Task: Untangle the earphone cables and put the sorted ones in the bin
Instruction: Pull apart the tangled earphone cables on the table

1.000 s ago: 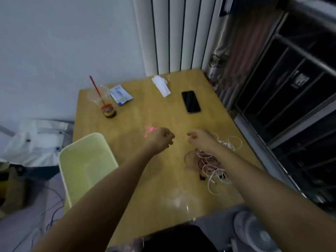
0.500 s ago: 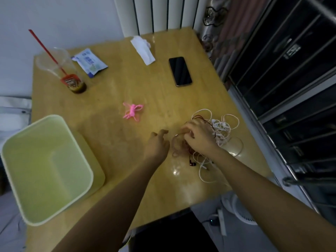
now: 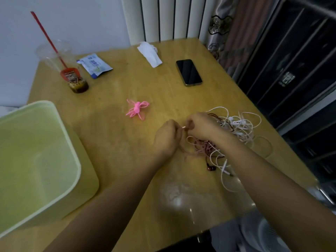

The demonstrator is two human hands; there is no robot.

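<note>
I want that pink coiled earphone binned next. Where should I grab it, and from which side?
Pinch the pink coiled earphone at its knotted middle, coming down from above: its loops fan out flat on the table, so the thick centre probably lifts the whole bundle together.

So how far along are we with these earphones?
Done: one pink bundle lies tied on the table, not binned; the bin shows nothing inside. In hand: left hand and right hand pinch a cable end from the tangle. Left: the white and red tangle, plus binning everything.

Bin (image 3: 60,135) left on table (image 3: 112,142); cable tangle (image 3: 234,128) right, phone (image 3: 189,72) behind.
</note>
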